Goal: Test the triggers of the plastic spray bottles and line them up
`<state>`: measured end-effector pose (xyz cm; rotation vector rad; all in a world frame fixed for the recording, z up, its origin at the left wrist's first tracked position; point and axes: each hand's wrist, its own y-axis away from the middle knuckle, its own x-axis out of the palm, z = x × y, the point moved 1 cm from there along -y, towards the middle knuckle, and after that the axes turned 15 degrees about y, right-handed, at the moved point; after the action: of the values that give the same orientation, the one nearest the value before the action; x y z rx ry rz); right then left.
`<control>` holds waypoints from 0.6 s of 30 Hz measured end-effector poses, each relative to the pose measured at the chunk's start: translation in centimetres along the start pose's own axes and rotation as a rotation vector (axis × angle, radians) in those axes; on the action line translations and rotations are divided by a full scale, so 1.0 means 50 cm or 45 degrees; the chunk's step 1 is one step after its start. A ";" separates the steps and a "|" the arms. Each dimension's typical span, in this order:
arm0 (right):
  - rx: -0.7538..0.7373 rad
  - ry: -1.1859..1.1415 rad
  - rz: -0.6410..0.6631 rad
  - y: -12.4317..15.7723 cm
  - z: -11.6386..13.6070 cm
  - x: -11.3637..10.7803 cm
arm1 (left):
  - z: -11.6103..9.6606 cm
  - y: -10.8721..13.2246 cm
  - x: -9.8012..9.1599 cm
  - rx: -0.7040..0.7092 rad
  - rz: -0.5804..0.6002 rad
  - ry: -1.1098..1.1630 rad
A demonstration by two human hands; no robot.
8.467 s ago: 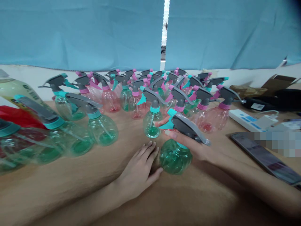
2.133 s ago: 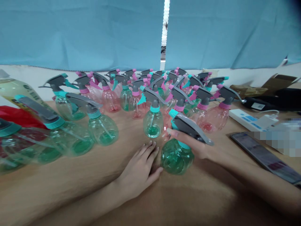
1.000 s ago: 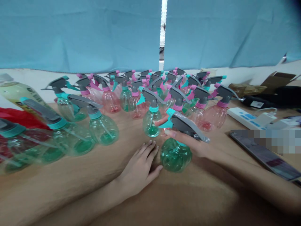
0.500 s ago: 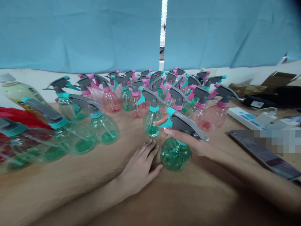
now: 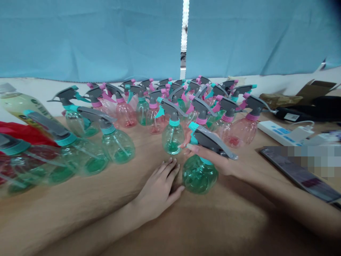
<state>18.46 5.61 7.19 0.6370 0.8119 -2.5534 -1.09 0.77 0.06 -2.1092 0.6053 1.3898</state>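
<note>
A green spray bottle (image 5: 199, 176) with a grey head and turquoise nozzle is tilted a little in my right hand (image 5: 217, 158). The hand wraps round its neck, with fingers bent at the trigger side under the nozzle. My left hand (image 5: 160, 190) lies flat on the table, fingers stretched forward and thumb out, close to the held bottle's left side. Just beyond both hands stands another green spray bottle (image 5: 173, 137) with a turquoise collar. My right hand hides part of the held bottle's neck and trigger.
Several pink spray bottles (image 5: 242, 128) and green ones crowd the back of the wooden table (image 5: 207, 227). More green bottles (image 5: 117, 145) stand at left, near a yellowish bottle (image 5: 29, 103) and red material (image 5: 23, 131). At right are a power strip (image 5: 278, 133) and a phone (image 5: 298, 174).
My right index finger has come down and bent inward, and the turquoise trigger no longer juts out under the nozzle. My left hand has stayed in place.
</note>
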 end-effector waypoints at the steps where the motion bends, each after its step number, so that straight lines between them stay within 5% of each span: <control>1: 0.006 0.006 -0.009 0.000 0.001 0.000 | 0.000 0.000 0.000 -0.001 0.001 -0.001; 18: 0.019 -0.079 -0.053 0.006 -0.001 0.003 | -0.001 -0.002 0.003 -0.008 -0.047 0.024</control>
<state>18.49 5.39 6.97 0.5479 0.7933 -2.6053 -0.94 0.78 -0.07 -2.1302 0.5675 1.3549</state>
